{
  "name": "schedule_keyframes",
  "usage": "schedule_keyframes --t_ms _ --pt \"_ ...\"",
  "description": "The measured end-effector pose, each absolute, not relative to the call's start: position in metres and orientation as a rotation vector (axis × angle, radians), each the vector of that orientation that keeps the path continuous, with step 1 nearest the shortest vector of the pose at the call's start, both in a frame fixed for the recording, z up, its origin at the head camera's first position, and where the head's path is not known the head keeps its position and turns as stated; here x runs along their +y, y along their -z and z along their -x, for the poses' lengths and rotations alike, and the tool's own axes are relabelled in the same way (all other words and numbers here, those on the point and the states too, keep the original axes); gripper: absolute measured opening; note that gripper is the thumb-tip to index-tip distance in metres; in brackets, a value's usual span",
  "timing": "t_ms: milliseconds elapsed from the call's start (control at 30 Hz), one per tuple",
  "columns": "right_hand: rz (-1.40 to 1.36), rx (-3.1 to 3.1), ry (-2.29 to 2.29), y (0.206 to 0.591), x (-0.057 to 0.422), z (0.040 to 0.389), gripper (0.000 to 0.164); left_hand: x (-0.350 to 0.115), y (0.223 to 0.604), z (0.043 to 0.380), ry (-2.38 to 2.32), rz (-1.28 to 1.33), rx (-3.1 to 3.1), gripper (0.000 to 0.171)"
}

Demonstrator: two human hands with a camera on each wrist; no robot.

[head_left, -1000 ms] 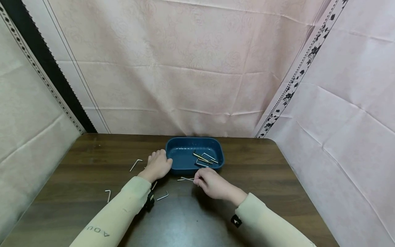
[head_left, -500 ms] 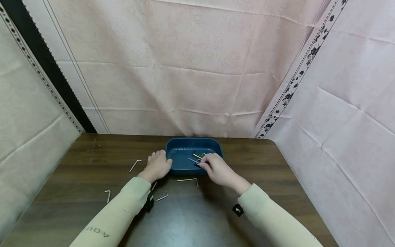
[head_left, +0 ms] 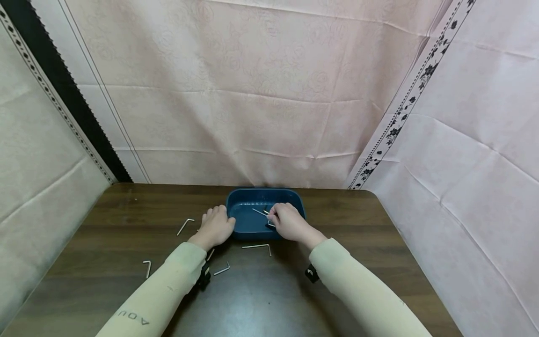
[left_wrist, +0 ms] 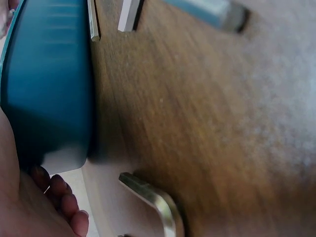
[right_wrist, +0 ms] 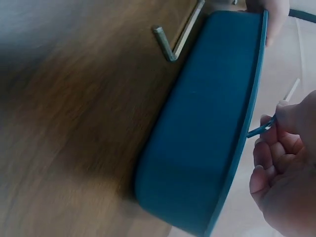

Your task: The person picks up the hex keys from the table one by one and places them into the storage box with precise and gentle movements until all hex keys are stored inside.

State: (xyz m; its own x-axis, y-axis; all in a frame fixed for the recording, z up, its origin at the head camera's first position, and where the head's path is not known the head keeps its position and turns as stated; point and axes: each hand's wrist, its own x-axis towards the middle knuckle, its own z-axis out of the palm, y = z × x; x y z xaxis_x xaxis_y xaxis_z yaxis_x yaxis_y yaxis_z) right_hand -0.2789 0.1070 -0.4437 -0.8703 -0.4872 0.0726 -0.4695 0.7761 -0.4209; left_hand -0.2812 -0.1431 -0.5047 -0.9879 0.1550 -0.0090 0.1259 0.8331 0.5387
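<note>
My right hand is over the right half of a blue tray, pinching a silver hex key between thumb and fingertips. In the right wrist view the key's bright end sticks out beyond the thumb, and its other end overlaps the tray rim. More hex keys lie in the tray under this hand, mostly hidden by it. My left hand holds the tray's left end, its thumb at the rim and its fingers curled by the end wall. A silver hex key lies just in front of the tray.
Several loose hex keys lie on the wooden table: one left of the left hand, one by the left sleeve, another right of that wrist. A pale cloth hangs behind the table's back edge.
My right hand has lifted a hex key from the table in front of the tray and carried it up over the tray. The left hand and tray have stayed put.
</note>
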Motion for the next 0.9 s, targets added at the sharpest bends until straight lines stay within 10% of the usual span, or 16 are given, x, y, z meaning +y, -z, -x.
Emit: schedule_keyframes --t_ms 900 --pt "0.563 2.753 0.745 0.461 0.095 0.305 0.016 -0.143 0.505 0.281 -0.873 -0.214 2.966 0.039"
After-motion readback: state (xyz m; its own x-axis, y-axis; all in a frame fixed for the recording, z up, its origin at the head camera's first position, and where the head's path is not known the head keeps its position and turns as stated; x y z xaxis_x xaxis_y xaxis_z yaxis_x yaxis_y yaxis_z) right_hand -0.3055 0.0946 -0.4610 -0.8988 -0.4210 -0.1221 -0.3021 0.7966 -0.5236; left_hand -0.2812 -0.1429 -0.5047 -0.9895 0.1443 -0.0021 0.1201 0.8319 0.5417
